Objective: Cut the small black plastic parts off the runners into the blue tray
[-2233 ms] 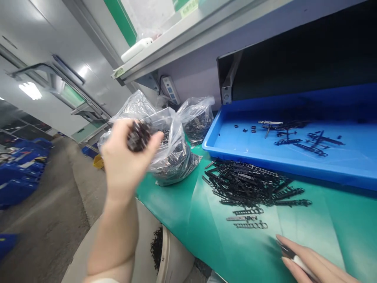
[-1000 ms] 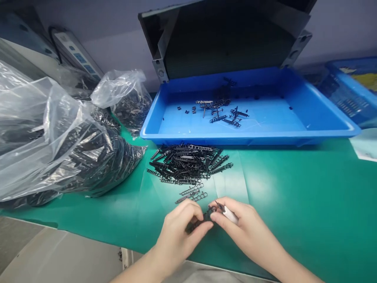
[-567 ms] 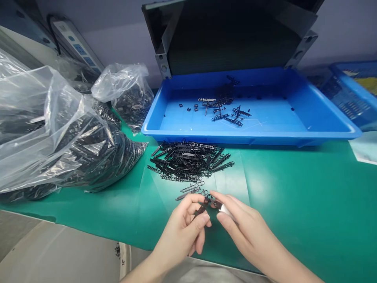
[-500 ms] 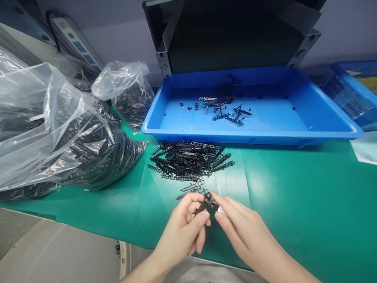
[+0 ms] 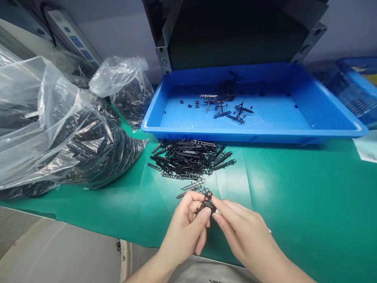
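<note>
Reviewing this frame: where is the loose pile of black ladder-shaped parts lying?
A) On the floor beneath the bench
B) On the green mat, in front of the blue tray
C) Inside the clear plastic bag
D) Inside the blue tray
B. The pile of black ladder-shaped parts lies on the green mat, just outside the front wall of the blue tray.

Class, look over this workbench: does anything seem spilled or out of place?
Yes: a loose heap of black parts lies directly on the green mat, outside the blue tray just behind it and the clear plastic bags. A few black crumbs also sit below the bench edge.
</note>
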`<move>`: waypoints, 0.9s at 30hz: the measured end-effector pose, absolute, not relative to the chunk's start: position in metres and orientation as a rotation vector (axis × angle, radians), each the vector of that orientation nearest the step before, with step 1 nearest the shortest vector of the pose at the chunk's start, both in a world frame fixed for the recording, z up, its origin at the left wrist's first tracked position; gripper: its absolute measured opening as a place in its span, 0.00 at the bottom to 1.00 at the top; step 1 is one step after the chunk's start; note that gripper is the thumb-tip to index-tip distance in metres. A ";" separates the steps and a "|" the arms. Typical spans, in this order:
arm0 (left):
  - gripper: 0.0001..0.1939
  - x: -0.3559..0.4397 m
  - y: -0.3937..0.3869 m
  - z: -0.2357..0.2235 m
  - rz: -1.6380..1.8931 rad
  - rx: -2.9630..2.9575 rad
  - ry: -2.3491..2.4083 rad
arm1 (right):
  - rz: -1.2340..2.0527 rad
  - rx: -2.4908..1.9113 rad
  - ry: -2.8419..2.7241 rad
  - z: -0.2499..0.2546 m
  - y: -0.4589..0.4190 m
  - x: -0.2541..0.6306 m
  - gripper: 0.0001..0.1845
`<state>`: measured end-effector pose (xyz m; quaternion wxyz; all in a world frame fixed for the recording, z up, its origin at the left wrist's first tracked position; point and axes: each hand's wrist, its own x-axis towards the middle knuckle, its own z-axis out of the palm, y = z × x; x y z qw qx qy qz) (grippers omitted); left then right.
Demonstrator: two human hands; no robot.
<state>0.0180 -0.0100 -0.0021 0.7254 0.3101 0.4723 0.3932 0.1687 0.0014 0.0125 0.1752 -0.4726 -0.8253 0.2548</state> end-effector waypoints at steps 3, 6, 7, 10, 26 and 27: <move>0.09 0.018 -0.012 -0.003 0.876 0.703 1.066 | 0.727 -1.323 -2.319 0.012 0.001 0.167 0.18; 0.10 0.021 -0.014 -0.005 0.879 0.713 1.097 | 0.713 -1.315 -2.298 0.010 -0.001 0.165 0.18; 0.11 0.022 -0.015 -0.006 0.881 0.716 1.109 | 0.699 -1.318 -2.289 0.009 -0.001 0.164 0.18; 0.10 0.023 -0.016 -0.008 0.873 0.742 1.148 | 0.625 -1.347 -2.274 0.005 -0.003 0.163 0.20; 0.05 -0.012 0.037 -0.010 0.340 2.276 1.933 | 0.889 -1.512 -2.097 -0.006 0.005 0.176 0.20; 0.04 -0.010 0.033 -0.008 0.405 2.259 1.883 | 0.939 -1.528 -2.047 -0.005 0.007 0.177 0.20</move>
